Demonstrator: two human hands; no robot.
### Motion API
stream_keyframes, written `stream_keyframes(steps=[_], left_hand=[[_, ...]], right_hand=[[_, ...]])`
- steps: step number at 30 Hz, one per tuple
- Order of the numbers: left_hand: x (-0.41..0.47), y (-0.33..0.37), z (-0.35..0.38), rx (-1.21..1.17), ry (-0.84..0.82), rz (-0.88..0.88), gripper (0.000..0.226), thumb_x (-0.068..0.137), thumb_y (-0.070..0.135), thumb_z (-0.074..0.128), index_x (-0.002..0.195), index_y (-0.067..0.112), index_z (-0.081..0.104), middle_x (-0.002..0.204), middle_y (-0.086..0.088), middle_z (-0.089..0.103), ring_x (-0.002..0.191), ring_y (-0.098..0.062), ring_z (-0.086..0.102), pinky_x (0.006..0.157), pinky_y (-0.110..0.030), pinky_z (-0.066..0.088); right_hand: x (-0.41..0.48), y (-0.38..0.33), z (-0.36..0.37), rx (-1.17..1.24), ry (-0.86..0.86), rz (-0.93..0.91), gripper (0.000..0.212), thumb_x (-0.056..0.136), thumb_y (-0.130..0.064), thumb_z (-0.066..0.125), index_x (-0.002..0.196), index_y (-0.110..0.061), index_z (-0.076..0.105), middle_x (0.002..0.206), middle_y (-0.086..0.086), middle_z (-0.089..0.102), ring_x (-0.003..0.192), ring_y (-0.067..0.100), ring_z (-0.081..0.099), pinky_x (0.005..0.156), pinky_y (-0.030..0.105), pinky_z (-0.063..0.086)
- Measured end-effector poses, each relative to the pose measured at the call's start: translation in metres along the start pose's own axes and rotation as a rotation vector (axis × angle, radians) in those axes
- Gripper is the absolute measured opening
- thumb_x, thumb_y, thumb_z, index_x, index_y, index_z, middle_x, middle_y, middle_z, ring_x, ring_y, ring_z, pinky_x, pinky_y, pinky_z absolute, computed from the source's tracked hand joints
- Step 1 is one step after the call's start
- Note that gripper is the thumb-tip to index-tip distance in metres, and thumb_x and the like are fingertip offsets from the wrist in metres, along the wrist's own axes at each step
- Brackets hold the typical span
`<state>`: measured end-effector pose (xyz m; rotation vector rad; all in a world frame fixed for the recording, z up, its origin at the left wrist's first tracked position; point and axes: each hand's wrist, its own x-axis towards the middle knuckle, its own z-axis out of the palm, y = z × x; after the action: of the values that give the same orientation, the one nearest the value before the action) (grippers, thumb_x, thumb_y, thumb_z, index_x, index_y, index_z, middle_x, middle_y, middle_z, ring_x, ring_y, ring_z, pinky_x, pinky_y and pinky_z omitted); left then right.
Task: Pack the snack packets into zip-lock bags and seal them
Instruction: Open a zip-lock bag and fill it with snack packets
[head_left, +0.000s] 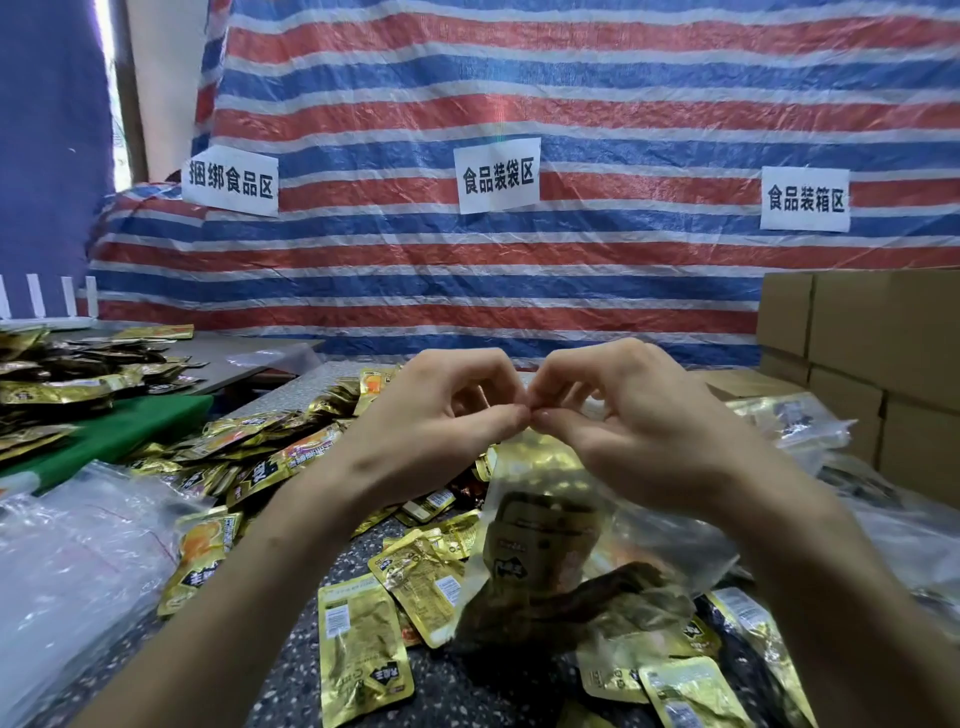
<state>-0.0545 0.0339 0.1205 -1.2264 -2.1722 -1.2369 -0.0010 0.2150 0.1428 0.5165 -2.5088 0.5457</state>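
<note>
- You are pinching the top edge of a clear zip-lock bag (608, 551) between both hands, raised in front of you over the table (283, 691).
- Your left hand (441, 421) is gripping the edge between thumb and forefinger, with the other fingers curling loosely above.
- Your right hand (628, 421) is gripping the same edge in the same way, and its fingertips are meeting those of the left at the middle.
- The bag is hanging below your hands and holding gold snack packets (540, 545). Its lower end is reaching down among the loose packets (363, 649) scattered on the speckled tabletop. Whether its strip is closed cannot be told.
- More empty clear bags (78, 551) are lying in a heap at your left, near a green mat (130, 431).
- Cardboard boxes (883, 338) are standing stacked at your right.
- A red, white and blue striped tarp (519, 78) is hanging behind, carrying three paper signs (497, 174).
</note>
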Motion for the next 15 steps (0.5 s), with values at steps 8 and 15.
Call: stream_keyframes(steps=[8,15], left_hand=[[-0.003,-0.007,-0.005,0.107,-0.011,0.122,0.014,0.091,0.020,0.065,0.083,0.011,0.073,0.069,0.002,0.063,0.065,-0.017,0.055,0.060,-0.035,0.043],[-0.005,-0.019,-0.004,0.053,0.151,0.148,0.020,0.085,0.017,0.062,0.072,0.003,0.068,0.064,-0.012,0.060,0.058,-0.027,0.052,0.052,-0.040,0.038]], right_hand=[[-0.002,0.001,0.000,0.046,-0.012,0.008,0.014,0.086,-0.045,0.068,0.087,-0.032,0.072,0.083,-0.018,0.071,0.084,0.000,0.064,0.081,0.043,0.056],[0.001,0.008,-0.004,0.059,-0.043,0.055,0.011,0.088,-0.039,0.071,0.080,-0.031,0.073,0.079,-0.013,0.072,0.079,0.003,0.065,0.082,0.044,0.055]])
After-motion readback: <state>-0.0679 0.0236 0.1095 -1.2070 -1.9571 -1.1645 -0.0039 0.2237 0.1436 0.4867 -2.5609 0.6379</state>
